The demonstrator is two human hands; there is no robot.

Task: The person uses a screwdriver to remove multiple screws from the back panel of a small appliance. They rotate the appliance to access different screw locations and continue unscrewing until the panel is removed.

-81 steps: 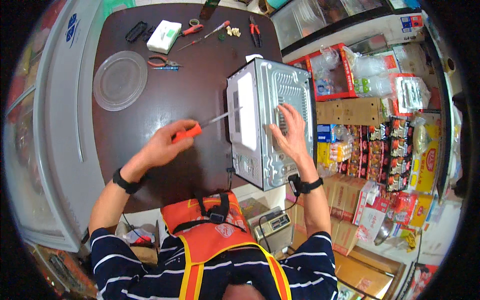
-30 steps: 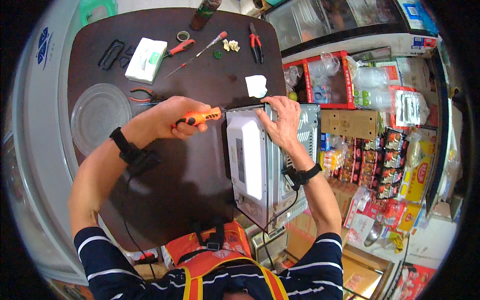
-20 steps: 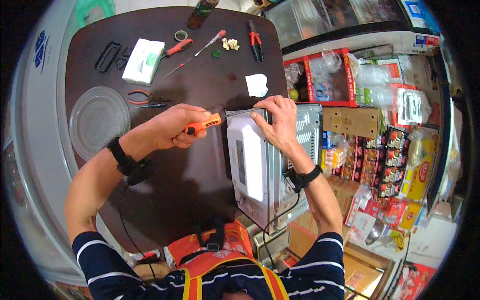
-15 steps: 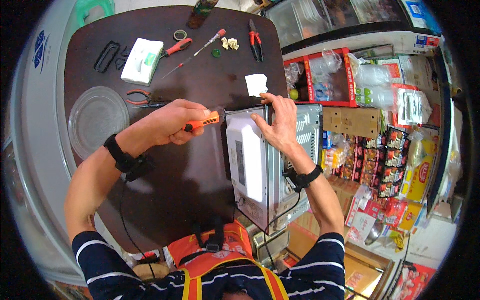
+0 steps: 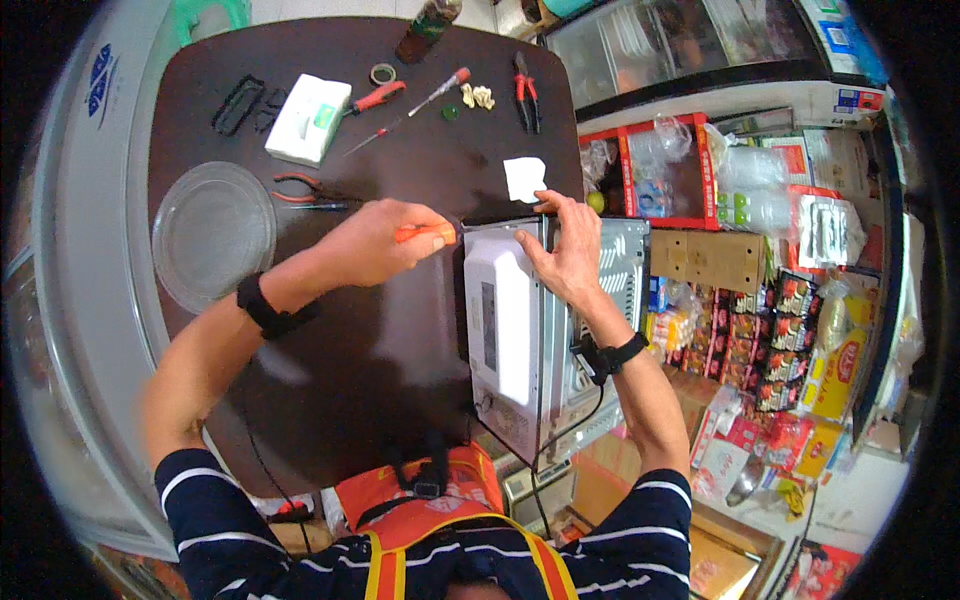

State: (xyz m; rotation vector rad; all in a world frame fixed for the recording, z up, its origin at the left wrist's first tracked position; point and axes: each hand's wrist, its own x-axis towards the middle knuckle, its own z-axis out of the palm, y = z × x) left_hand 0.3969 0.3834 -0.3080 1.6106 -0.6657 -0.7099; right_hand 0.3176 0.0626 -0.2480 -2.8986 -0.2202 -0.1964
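My left hand (image 5: 372, 243) is curled in a fist around the orange handle of the screwdriver (image 5: 428, 232), its tip aimed at the upper corner of the microwave (image 5: 520, 330), which stands near the middle of the frame at the right edge of the dark table (image 5: 370, 360). My right hand (image 5: 565, 255) lies on top of the microwave's metal casing, fingers spread flat and pressing down, fingertips reaching toward the far edge.

To do this well, I judge I should keep the screwdriver straight in line with the screw, push in firmly and let the right hand hold the box against the twist so it does not slide. The tip itself is hidden by my fingers, so I cannot tell whether it sits in a screw head.

The microwave hangs close to the table's right rim, with shelves of packaged goods (image 5: 800, 330) just beyond; little room there. To the left the table offers free space between my forearm and the glass plate (image 5: 210, 235) at centre left. Pliers (image 5: 305, 190) lie just above my left wrist, near enough to bump. More tools, a white box (image 5: 307, 118) and a white scrap (image 5: 524, 178) sit across the upper part, well apart from my elbow's swing.
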